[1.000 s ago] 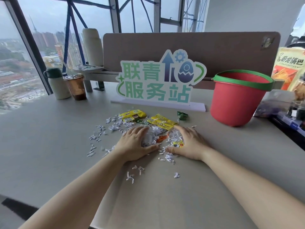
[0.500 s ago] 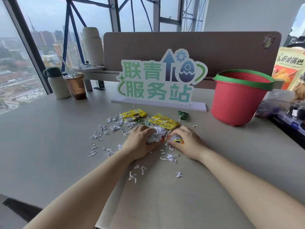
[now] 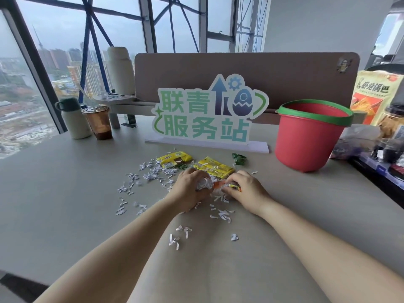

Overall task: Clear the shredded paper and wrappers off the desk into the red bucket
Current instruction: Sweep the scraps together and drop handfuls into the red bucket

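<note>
White shredded paper (image 3: 150,173) lies scattered over the middle of the grey desk (image 3: 65,204). Two yellow wrappers (image 3: 173,159) (image 3: 215,168) and a small green wrapper (image 3: 239,159) lie behind it. My left hand (image 3: 189,190) and my right hand (image 3: 247,191) press together around a clump of shreds and an orange-and-clear wrapper (image 3: 215,186), each hand closed on part of it. The red bucket (image 3: 310,136) with a green rim stands upright at the back right, well apart from my hands.
A green-and-white sign (image 3: 209,114) stands behind the litter before a brown partition (image 3: 247,71). A white flask (image 3: 73,119) and a brown plastic cup (image 3: 98,122) stand at the back left. Snack bags (image 3: 376,95) and jars crowd the right edge. More shreds (image 3: 177,237) lie nearer me.
My hands have drawn closer together and curled shut, bunching the shreds and wrapper between them; the flat spread under my palms is now a gathered clump.
</note>
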Demonstrator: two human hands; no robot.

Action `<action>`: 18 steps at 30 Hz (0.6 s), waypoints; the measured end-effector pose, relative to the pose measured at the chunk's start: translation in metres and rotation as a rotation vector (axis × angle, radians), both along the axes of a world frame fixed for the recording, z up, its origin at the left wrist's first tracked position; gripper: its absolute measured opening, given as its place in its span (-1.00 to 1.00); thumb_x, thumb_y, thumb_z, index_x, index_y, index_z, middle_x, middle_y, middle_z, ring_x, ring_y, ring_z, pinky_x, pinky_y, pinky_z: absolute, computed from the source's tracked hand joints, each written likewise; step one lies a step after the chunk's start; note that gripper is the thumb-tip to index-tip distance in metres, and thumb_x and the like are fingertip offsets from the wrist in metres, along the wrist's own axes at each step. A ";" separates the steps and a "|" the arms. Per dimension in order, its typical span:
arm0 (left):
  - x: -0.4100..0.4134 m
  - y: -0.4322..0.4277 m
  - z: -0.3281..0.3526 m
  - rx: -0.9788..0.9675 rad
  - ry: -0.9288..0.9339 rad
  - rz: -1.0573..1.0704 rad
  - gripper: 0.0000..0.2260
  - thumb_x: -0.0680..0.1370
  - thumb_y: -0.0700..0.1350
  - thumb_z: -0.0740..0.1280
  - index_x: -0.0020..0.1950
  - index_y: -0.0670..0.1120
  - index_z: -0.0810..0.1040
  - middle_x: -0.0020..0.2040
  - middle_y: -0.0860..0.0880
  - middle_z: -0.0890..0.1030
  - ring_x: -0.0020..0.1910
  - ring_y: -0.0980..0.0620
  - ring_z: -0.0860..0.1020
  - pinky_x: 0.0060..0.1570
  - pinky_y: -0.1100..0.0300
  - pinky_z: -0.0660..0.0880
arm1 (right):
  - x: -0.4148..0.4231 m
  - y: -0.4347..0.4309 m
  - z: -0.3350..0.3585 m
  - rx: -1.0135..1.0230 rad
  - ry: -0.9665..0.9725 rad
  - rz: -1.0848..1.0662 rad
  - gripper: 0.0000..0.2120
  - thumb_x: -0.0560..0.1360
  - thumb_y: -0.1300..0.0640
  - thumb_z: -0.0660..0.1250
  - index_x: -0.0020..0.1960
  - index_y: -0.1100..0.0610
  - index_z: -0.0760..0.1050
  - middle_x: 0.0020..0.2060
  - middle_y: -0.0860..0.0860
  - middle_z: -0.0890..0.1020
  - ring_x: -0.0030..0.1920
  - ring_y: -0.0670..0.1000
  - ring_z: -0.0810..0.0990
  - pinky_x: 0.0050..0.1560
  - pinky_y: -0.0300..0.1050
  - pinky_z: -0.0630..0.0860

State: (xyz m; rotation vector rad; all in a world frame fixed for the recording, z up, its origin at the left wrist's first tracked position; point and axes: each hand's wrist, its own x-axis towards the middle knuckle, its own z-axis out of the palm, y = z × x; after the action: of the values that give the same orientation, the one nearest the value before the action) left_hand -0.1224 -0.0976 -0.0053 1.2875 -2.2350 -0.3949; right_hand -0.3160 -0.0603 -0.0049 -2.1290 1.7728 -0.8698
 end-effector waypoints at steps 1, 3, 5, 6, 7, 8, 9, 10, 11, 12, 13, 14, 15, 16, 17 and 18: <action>-0.001 0.000 0.001 -0.012 0.028 -0.007 -0.65 0.38 -0.03 0.48 0.14 -0.06 0.57 0.10 -0.16 0.51 0.11 -0.19 0.48 0.14 0.06 0.43 | -0.001 0.001 0.003 -0.001 -0.004 0.005 -0.80 0.46 0.07 0.37 0.01 0.17 0.55 -0.04 0.04 0.52 -0.01 0.08 0.55 0.04 -0.08 0.43; -0.003 0.000 0.006 -0.028 0.060 -0.010 -0.67 0.37 -0.06 0.49 0.09 -0.10 0.60 0.04 -0.19 0.53 0.04 -0.22 0.50 0.09 0.02 0.47 | -0.002 0.002 0.009 -0.012 -0.010 0.009 -0.80 0.47 0.06 0.36 0.02 0.15 0.55 0.00 0.07 0.53 -0.01 0.07 0.55 0.04 -0.09 0.44; -0.005 0.000 0.012 -0.057 0.059 -0.016 -0.68 0.37 -0.07 0.49 0.08 -0.10 0.60 0.04 -0.18 0.53 0.03 -0.20 0.50 0.07 0.03 0.47 | -0.004 0.003 0.015 -0.023 -0.007 0.011 -0.80 0.47 0.06 0.35 0.02 0.15 0.55 -0.01 0.06 0.52 -0.01 0.06 0.54 0.03 -0.09 0.44; -0.006 0.000 0.016 -0.066 0.049 -0.021 -0.69 0.38 -0.06 0.48 0.09 -0.09 0.59 0.04 -0.17 0.53 0.04 -0.18 0.49 0.07 0.06 0.46 | -0.004 0.003 0.020 -0.025 -0.005 0.012 -0.80 0.47 0.06 0.35 0.02 0.16 0.55 -0.02 0.06 0.51 -0.02 0.05 0.54 0.02 -0.09 0.44; -0.007 0.001 0.020 -0.063 0.036 -0.025 -0.69 0.40 -0.06 0.47 0.11 -0.07 0.58 0.06 -0.16 0.52 0.06 -0.17 0.48 0.08 0.09 0.43 | -0.005 0.004 0.023 -0.028 -0.005 0.014 -0.81 0.48 0.06 0.34 0.01 0.16 0.56 -0.04 0.05 0.51 -0.03 0.05 0.53 0.01 -0.09 0.43; -0.008 0.001 0.024 -0.054 0.021 -0.027 -0.69 0.41 -0.05 0.45 0.13 -0.04 0.57 0.08 -0.15 0.50 0.09 -0.15 0.46 0.09 0.12 0.39 | -0.007 0.005 0.027 -0.033 -0.009 0.013 -0.82 0.48 0.06 0.35 0.00 0.16 0.56 -0.04 0.05 0.51 -0.03 0.05 0.52 0.00 -0.11 0.42; -0.010 0.002 0.027 -0.046 0.011 -0.027 -0.69 0.42 -0.04 0.44 0.14 -0.03 0.56 0.10 -0.14 0.50 0.12 -0.13 0.44 0.10 0.13 0.37 | -0.008 0.005 0.030 -0.041 -0.010 0.009 -0.82 0.47 0.07 0.35 -0.01 0.16 0.55 -0.04 0.06 0.51 -0.02 0.05 0.52 0.00 -0.12 0.41; -0.011 0.002 0.029 -0.042 0.007 -0.028 -0.69 0.43 -0.03 0.43 0.16 -0.01 0.55 0.12 -0.13 0.49 0.14 -0.12 0.43 0.13 0.12 0.36 | -0.010 0.006 0.032 -0.046 -0.011 0.002 -0.82 0.48 0.07 0.35 0.00 0.16 0.55 -0.03 0.07 0.52 -0.01 0.05 0.53 -0.01 -0.14 0.40; -0.013 0.003 0.031 -0.042 0.006 -0.031 -0.69 0.43 -0.02 0.42 0.16 -0.01 0.55 0.14 -0.13 0.49 0.16 -0.12 0.43 0.15 0.11 0.37 | -0.012 0.006 0.034 -0.049 -0.011 -0.005 -0.81 0.48 0.08 0.35 0.01 0.17 0.55 0.00 0.09 0.53 0.00 0.06 0.53 -0.01 -0.15 0.39; -0.014 0.004 0.033 -0.041 0.003 -0.034 -0.69 0.43 -0.02 0.42 0.16 0.00 0.55 0.15 -0.13 0.49 0.17 -0.12 0.42 0.16 0.09 0.37 | -0.013 0.007 0.035 -0.048 -0.009 -0.012 -0.80 0.48 0.07 0.34 0.02 0.18 0.54 0.02 0.09 0.53 0.01 0.06 0.53 -0.02 -0.16 0.38; -0.016 0.005 0.033 -0.042 0.001 -0.038 -0.68 0.43 -0.01 0.42 0.17 -0.01 0.55 0.15 -0.13 0.49 0.17 -0.13 0.42 0.16 0.09 0.38 | -0.015 0.009 0.035 -0.046 -0.005 -0.016 -0.79 0.48 0.07 0.34 0.03 0.18 0.54 0.02 0.09 0.53 0.01 0.06 0.53 -0.03 -0.17 0.37; -0.018 0.006 0.034 -0.043 0.002 -0.042 -0.68 0.43 -0.01 0.43 0.17 -0.01 0.55 0.14 -0.13 0.50 0.17 -0.13 0.43 0.16 0.09 0.38 | -0.017 0.011 0.036 -0.044 -0.004 -0.021 -0.79 0.48 0.07 0.34 0.03 0.18 0.54 0.02 0.08 0.53 0.02 0.06 0.52 -0.05 -0.18 0.36; -0.020 0.007 0.034 -0.044 0.003 -0.046 -0.68 0.43 -0.02 0.43 0.17 -0.01 0.55 0.13 -0.13 0.50 0.18 -0.14 0.43 0.16 0.09 0.38 | -0.018 0.012 0.036 -0.044 -0.004 -0.025 -0.79 0.48 0.06 0.34 0.03 0.17 0.54 0.02 0.08 0.53 0.01 0.05 0.52 -0.05 -0.19 0.36; -0.023 0.008 0.035 -0.044 0.001 -0.051 -0.68 0.43 -0.02 0.43 0.17 -0.01 0.55 0.13 -0.13 0.50 0.17 -0.15 0.43 0.15 0.10 0.38 | -0.021 0.014 0.037 -0.045 -0.006 -0.030 -0.80 0.48 0.06 0.35 0.02 0.17 0.54 0.01 0.08 0.53 0.01 0.05 0.52 -0.05 -0.18 0.36; -0.026 0.009 0.037 -0.046 -0.001 -0.057 -0.68 0.43 -0.02 0.42 0.17 -0.02 0.55 0.13 -0.13 0.50 0.17 -0.14 0.43 0.14 0.11 0.36 | -0.023 0.015 0.038 -0.045 -0.007 -0.036 -0.80 0.47 0.07 0.35 0.01 0.17 0.54 0.00 0.08 0.53 0.00 0.05 0.52 -0.04 -0.17 0.37; -0.028 0.010 0.039 -0.049 -0.004 -0.064 -0.68 0.43 -0.01 0.42 0.16 -0.01 0.55 0.13 -0.14 0.50 0.16 -0.14 0.43 0.14 0.12 0.36 | -0.026 0.016 0.040 -0.044 -0.009 -0.045 -0.80 0.47 0.06 0.35 0.00 0.17 0.54 0.00 0.08 0.53 0.00 0.06 0.52 -0.04 -0.16 0.37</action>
State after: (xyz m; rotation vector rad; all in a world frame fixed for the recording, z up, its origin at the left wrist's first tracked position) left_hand -0.1509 -0.0879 0.0337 1.1947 -2.2795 -0.3586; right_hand -0.3419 -0.0442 0.0353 -2.1165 1.8201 -0.9365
